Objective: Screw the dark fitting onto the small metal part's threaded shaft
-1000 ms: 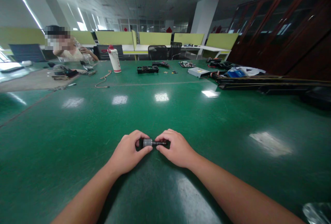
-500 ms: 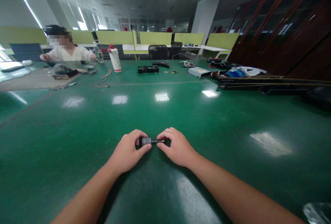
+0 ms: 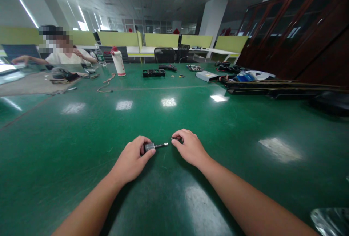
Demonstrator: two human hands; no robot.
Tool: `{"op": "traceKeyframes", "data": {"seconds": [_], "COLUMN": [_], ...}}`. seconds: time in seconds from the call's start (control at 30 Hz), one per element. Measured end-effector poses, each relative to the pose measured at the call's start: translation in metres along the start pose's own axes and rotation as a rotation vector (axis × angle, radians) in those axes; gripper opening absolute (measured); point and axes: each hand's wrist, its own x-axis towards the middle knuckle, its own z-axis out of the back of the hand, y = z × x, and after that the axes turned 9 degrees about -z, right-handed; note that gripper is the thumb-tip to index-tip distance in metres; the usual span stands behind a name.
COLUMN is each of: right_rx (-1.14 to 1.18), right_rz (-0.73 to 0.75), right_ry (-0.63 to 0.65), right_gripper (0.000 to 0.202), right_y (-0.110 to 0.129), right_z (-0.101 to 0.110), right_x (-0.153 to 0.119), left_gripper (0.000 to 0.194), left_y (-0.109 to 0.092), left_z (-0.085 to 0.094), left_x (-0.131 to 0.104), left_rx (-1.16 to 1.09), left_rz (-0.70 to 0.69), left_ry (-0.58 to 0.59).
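My left hand [image 3: 133, 158] is closed round what looks like a small motor [image 3: 149, 147], a grey cylinder with a black end. Its thin metal shaft [image 3: 162, 145] points right with a bright bare tip. Just past that tip, my right hand [image 3: 191, 147] pinches a small dark ribbed piece [image 3: 176, 139]. A narrow gap separates this piece from the shaft. My fingers hide much of the dark piece and the rear of the cylinder. Both hands are low over the green table [image 3: 152, 119].
Toward the far side stand a white bottle with a red cap [image 3: 118, 62], a black plastic frame [image 3: 154, 73] and a grey metal box [image 3: 206, 76]. Dark rails [image 3: 253, 88] lie at the right. Clear plastic [image 3: 329, 221] shows at lower right. Another person [image 3: 65, 52] sits far left.
My right hand has moved right and slightly up with the dark piece, which has come off the shaft. The shaft tip now shows. The other person's arms have shifted.
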Motion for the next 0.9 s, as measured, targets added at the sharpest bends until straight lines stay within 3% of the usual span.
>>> {"op": "traceKeyframes", "data": {"seconds": [0.47, 0.67, 0.9], "right_rx": [0.017, 0.097, 0.15], "right_rz": [0.174, 0.226, 0.213], "right_ry": [0.103, 0.148, 0.136], "right_gripper": [0.01, 0.037, 0.039], "right_y": [0.007, 0.011, 0.011], "right_z": [-0.001, -0.005, -0.008], "right_x": [-0.008, -0.014, -0.014], "left_gripper": [0.025, 0.023, 0.024], "left_y": [0.001, 0.002, 0.002], "left_z": [0.0, 0.001, 0.003], "left_x": [0.0, 0.0, 0.001], "left_rx": [0.003, 0.014, -0.038], "left_rz": [-0.013, -0.097, -0.078], "left_ry": [0.004, 0.015, -0.004]}}
